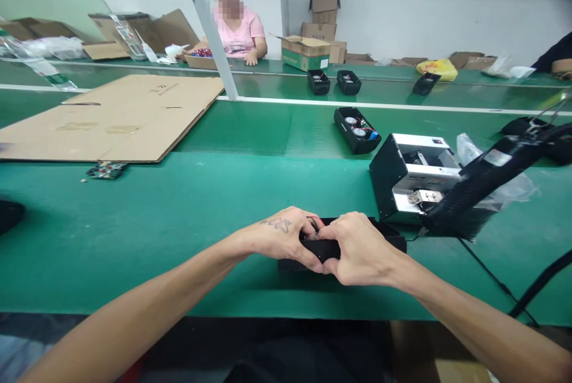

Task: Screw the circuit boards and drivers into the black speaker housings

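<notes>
A long black speaker housing lies on the green bench in front of me, its open side facing up. My left hand is closed on its near wall, thumb outside and fingers reaching in. Close beside it, my right hand also pinches that near wall, its thumb almost meeting the left thumb. A bit of red and black wire shows between the hands. The inside of the housing and most of my fingertips are hidden.
Right of my hands stand a black and silver machine and an electric screwdriver with cables. An open speaker box sits beyond. A cardboard sheet and circuit board lie left. A person in pink sits across.
</notes>
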A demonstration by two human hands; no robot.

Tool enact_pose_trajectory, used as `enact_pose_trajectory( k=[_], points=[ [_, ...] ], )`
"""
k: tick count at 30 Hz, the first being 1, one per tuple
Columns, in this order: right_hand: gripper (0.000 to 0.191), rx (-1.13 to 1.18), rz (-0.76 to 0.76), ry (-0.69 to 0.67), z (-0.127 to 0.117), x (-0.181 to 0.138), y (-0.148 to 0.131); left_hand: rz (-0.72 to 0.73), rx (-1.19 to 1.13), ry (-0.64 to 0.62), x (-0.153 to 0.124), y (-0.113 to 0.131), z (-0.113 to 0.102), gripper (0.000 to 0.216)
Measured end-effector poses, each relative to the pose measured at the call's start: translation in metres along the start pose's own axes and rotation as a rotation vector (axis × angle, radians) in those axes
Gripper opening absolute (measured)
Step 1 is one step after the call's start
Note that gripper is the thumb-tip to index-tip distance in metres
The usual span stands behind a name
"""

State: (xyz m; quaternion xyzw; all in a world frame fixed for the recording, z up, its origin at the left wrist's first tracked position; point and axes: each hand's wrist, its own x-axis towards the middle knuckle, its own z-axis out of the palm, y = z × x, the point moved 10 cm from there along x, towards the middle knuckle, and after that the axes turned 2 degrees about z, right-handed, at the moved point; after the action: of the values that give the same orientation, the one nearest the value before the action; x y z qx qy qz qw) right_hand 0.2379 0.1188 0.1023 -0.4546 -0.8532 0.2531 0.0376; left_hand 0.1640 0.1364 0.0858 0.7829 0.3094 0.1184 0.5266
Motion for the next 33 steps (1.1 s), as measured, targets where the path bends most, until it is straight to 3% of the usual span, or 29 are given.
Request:
enact_pose_trajectory(
  k=[11,16,18,21,23,24,25,28,29,33],
  points=[
    [0.028,-0.144,-0.038,0.006,0.004,0.002,-0.005,-0.044,-0.024,-0.001,0.002,-0.007,-0.001,0.052],
    [0.022,-0.078,-0.084,0.016,-0.005,-0.025,-0.015,0.028,0.242,0.095,-0.014,0.003,0.006,0.035],
    [0.028,0.016,-0.118,0.258,-0.039,-0.051,-0.010,0.120,0.430,0.158,-0.026,0.011,0.019,0.026],
    [0.039,0.100,0.073,1.012,-0.115,-0.126,0.044,0.279,0.661,0.239,-0.047,0.018,0.052,0.022],
    [0.055,0.120,0.285,1.389,-0.134,-0.176,0.092,0.356,0.756,0.337,-0.060,0.021,0.067,0.019],
    [0.061,0.141,0.373,1.440,-0.135,-0.185,0.115,0.378,0.785,0.383,-0.064,0.021,0.072,0.017],
    [0.062,0.188,0.439,1.403,-0.133,-0.184,0.139,0.390,0.807,0.414,-0.067,0.020,0.076,0.016],
    [0.048,0.484,0.475,1.150,-0.110,-0.154,0.191,0.407,0.832,0.443,-0.069,0.020,0.082,0.014],
    [0.045,0.577,0.458,1.138,-0.102,-0.149,0.200,0.412,0.835,0.449,-0.069,0.021,0.082,0.016],
    [0.042,0.821,0.312,1.316,-0.085,-0.150,0.201,0.446,0.832,0.509,-0.072,0.027,0.078,0.017]
  ],
)
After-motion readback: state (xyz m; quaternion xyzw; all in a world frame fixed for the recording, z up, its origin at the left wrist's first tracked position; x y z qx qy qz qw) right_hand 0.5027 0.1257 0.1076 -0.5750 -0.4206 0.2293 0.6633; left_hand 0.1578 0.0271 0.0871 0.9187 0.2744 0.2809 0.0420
